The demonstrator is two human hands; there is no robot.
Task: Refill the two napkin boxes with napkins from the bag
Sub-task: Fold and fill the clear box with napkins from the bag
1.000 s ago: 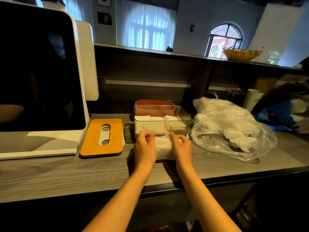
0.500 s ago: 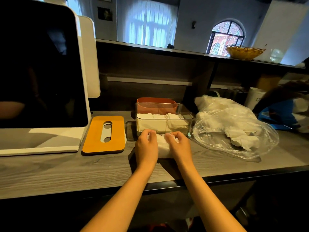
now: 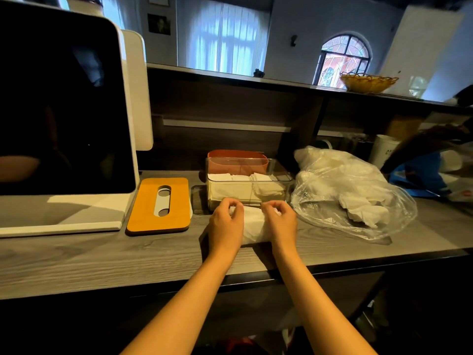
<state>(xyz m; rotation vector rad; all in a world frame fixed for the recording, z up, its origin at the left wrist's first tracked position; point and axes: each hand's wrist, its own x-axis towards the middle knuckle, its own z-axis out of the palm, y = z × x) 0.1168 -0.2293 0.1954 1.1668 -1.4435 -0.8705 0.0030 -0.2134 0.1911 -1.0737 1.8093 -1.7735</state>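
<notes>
**Napkin bundle held on table, ahead of loading into clear box**

Napkin bundle (image 3: 254, 228): white, soft, folded into a loose roll, lying on the table (image 3: 102, 257) just in front of the clear napkin box (image 3: 247, 192). Creased at the top edge, where the fingertips gather it. Probably held there for squaring up before insertion.

Left hand (image 3: 225, 228): clasps the left end of the bundle, fingers curled over the top edge. Right hand (image 3: 281, 226): clasps the right end in the same manner, thumb and fingers pinching the upper fold. Gripped from both ends, apparently to keep the stack from fanning out.

Clear napkin box: lid off, open at the top, partly filled with white napkins in two uneven piles. Positioned directly beyond the bundle, giving a short path for the transfer. Orange box (image 3: 238, 162): touching or just behind the clear one; contents hidden.

Orange lid (image 3: 160, 204): slotted, lying flat to the left of the boxes, set aside so the opening is free.

Plastic bag (image 3: 353, 198): clear, crumpled, to the right of the boxes, with loose napkins remaining inside. Kept near for further refilling.

Screen (image 3: 58, 103): dark, standing at far left.
</notes>
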